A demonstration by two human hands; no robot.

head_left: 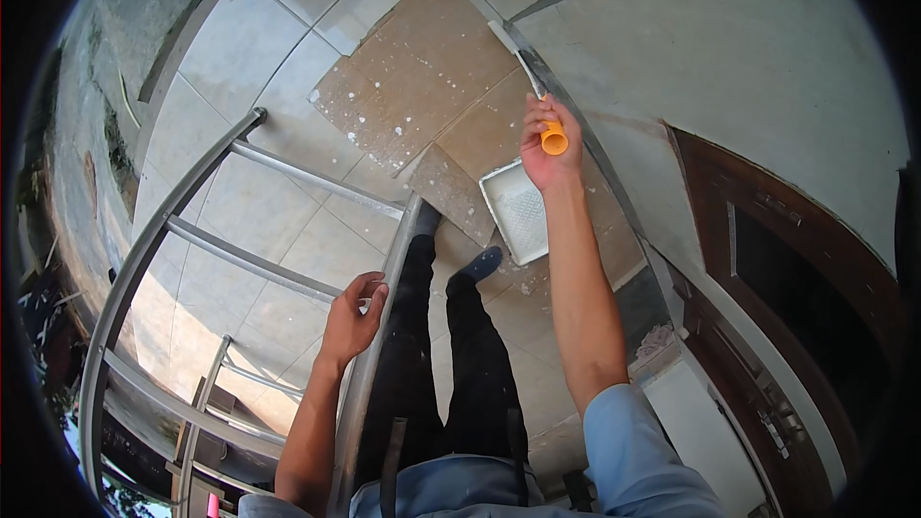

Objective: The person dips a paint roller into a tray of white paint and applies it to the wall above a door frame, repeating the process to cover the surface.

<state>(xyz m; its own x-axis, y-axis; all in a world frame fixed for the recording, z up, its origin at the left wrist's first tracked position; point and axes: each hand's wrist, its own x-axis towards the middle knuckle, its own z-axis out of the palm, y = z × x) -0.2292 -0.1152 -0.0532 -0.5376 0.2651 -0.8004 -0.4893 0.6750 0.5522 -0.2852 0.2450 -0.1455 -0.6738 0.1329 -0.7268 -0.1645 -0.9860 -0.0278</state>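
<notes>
My right hand is wrapped round the orange handle of a paint roller. The roller's narrow white head reaches forward to the foot of the pale wall. Below that hand, a white paint tray with a ridged bed lies on paint-spotted cardboard. My left hand hangs beside the side rail of a metal ladder, its fingers loosely bent and apart, with nothing seen between them.
The ladder's rungs spread across the left over pale floor tiles. On the right are a dark brown wooden frame in the wall and a crumpled pinkish cloth. My feet stand close to the tray.
</notes>
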